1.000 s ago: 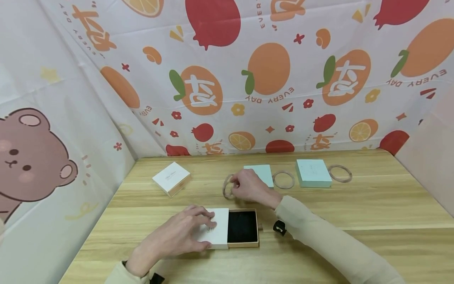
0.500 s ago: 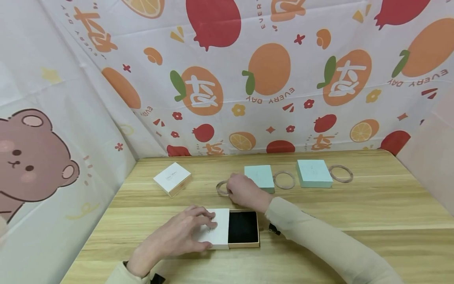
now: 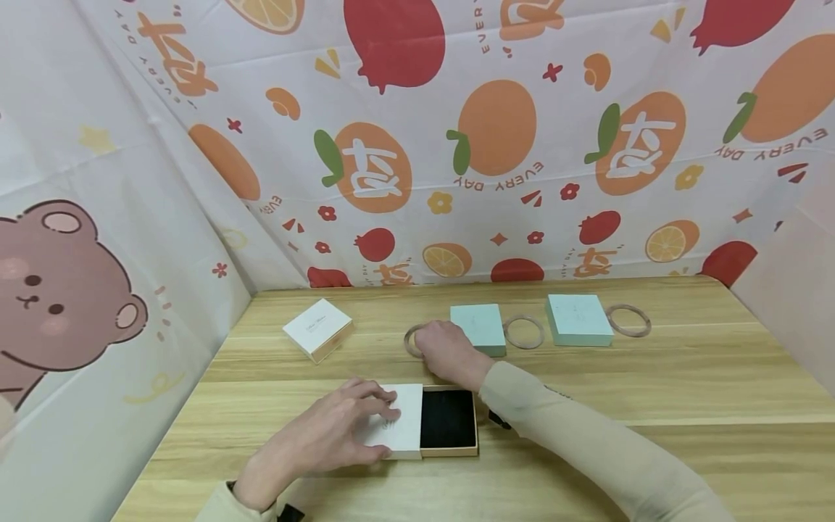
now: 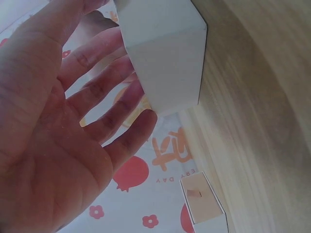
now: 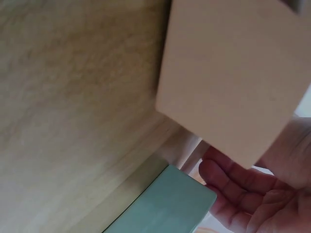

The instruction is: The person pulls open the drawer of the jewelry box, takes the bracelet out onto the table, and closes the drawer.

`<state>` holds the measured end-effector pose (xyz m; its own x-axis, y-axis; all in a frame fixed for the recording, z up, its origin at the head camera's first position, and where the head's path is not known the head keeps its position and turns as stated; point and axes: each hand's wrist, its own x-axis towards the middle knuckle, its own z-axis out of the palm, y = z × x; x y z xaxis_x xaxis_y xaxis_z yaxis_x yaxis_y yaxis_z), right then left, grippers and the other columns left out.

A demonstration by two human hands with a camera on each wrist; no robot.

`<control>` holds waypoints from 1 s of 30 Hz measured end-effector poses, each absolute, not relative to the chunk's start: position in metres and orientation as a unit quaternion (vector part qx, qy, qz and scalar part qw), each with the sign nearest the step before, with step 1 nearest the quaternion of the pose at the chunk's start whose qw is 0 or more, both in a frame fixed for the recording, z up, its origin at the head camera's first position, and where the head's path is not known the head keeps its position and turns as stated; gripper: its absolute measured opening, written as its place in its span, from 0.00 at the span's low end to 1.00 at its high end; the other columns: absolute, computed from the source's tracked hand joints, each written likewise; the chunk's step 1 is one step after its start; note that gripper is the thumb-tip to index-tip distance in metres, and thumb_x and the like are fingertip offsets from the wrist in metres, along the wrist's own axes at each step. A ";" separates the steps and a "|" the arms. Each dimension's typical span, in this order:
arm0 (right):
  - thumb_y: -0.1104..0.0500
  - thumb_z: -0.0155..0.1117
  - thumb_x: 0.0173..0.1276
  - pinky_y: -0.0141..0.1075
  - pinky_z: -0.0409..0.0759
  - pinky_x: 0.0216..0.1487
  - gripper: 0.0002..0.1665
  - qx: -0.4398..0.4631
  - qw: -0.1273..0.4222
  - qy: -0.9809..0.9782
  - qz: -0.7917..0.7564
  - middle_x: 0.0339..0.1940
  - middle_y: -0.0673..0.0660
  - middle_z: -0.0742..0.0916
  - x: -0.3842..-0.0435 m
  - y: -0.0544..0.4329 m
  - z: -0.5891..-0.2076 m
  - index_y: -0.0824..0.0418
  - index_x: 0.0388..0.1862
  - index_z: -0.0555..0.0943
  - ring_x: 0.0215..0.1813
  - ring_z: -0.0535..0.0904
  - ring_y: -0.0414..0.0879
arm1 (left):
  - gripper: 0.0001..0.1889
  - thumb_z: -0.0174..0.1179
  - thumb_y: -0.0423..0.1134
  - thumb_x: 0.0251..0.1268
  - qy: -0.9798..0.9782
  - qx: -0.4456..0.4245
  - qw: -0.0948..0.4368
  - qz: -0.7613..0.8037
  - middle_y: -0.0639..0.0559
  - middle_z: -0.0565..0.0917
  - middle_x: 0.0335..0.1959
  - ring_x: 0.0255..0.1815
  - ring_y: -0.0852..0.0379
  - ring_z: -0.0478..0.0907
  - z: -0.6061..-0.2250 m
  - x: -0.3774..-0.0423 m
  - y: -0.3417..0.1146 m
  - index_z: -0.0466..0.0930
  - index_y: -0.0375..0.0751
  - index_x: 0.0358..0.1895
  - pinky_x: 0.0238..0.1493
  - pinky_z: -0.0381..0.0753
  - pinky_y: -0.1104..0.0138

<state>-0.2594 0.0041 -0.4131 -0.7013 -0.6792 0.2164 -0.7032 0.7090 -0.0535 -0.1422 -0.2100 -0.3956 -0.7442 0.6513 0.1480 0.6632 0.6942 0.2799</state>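
Note:
A white drawer-style box (image 3: pixel 406 417) lies near the front of the table, its tray (image 3: pixel 449 419) slid out to the right and lined in black. My left hand (image 3: pixel 326 428) holds the box, thumb at the near edge and fingers spread over the top. In the left wrist view its fingers (image 4: pixel 131 128) touch the box's white side. Farther back, my right hand (image 3: pixel 450 351) pinches the right side of a pale, translucent-looking bangle (image 3: pixel 409 341) low over the tabletop. The fingertips at the bangle are hidden. In the right wrist view, curled fingers (image 5: pixel 233 182) show behind the tray's peach-coloured end.
A second white box (image 3: pixel 317 330) sits at the back left. Close to the right hand is a mint-green box (image 3: pixel 478 328) with a bangle (image 3: pixel 525 345) beside it. Farther right lie another mint-green box (image 3: pixel 578 319) and bangle (image 3: pixel 629 333). A fruit-print cloth (image 3: pixel 496 210) hangs behind.
My right hand has moved slightly left, and its bangle has gone from nearly upright to lower and flatter, then tilted up a little. The left hand and its box have stayed put.

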 end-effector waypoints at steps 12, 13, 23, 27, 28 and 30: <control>0.78 0.62 0.61 0.31 0.67 0.27 0.29 0.371 0.090 -0.922 0.059 0.17 0.45 0.65 -0.259 0.004 -0.415 0.51 0.15 0.61 0.25 0.64 0.38 | 0.18 0.76 0.49 0.52 -0.919 -0.360 0.018 -0.159 0.59 0.85 0.57 0.59 0.55 0.79 -0.396 -0.143 -0.209 0.89 0.53 0.48 0.60 0.81 0.58; 0.78 0.63 0.60 0.31 0.70 0.27 0.28 0.372 0.097 -0.921 0.056 0.17 0.45 0.68 -0.260 0.004 -0.415 0.51 0.15 0.64 0.25 0.67 0.38 | 0.18 0.76 0.49 0.52 -0.919 -0.359 0.017 -0.160 0.59 0.85 0.56 0.59 0.55 0.79 -0.396 -0.143 -0.209 0.89 0.53 0.48 0.60 0.82 0.58; 0.76 0.65 0.60 0.35 0.82 0.31 0.19 0.379 0.133 -0.915 0.036 0.22 0.49 0.83 -0.260 0.002 -0.417 0.53 0.19 0.79 0.30 0.84 0.42 | 0.18 0.76 0.48 0.52 -0.919 -0.357 0.013 -0.165 0.60 0.85 0.56 0.59 0.56 0.79 -0.396 -0.143 -0.209 0.89 0.54 0.48 0.58 0.82 0.59; 0.76 0.65 0.59 0.36 0.83 0.31 0.18 0.380 0.142 -0.914 0.030 0.23 0.49 0.84 -0.259 0.001 -0.417 0.54 0.20 0.80 0.30 0.84 0.43 | 0.18 0.76 0.48 0.52 -0.919 -0.357 0.014 -0.165 0.60 0.85 0.56 0.59 0.56 0.79 -0.396 -0.143 -0.210 0.89 0.54 0.48 0.58 0.82 0.59; 0.76 0.64 0.59 0.36 0.83 0.31 0.18 0.379 0.144 -0.914 0.030 0.23 0.50 0.84 -0.258 0.001 -0.417 0.54 0.21 0.81 0.31 0.84 0.43 | 0.18 0.76 0.48 0.52 -0.919 -0.357 0.014 -0.166 0.60 0.85 0.56 0.59 0.56 0.79 -0.396 -0.143 -0.210 0.89 0.54 0.48 0.58 0.82 0.59; 0.76 0.64 0.59 0.36 0.82 0.31 0.17 0.376 0.145 -0.914 0.033 0.23 0.50 0.84 -0.256 0.001 -0.416 0.55 0.22 0.82 0.31 0.84 0.43 | 0.18 0.76 0.48 0.52 -0.919 -0.357 0.015 -0.166 0.60 0.85 0.56 0.59 0.56 0.79 -0.396 -0.143 -0.210 0.89 0.54 0.48 0.58 0.82 0.59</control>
<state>-0.2556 0.0011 -0.4157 -0.6744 -0.6786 0.2909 -0.6981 0.7144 0.0481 -0.1433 -0.2100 -0.3956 -0.7446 0.6514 0.1460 0.6613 0.6900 0.2944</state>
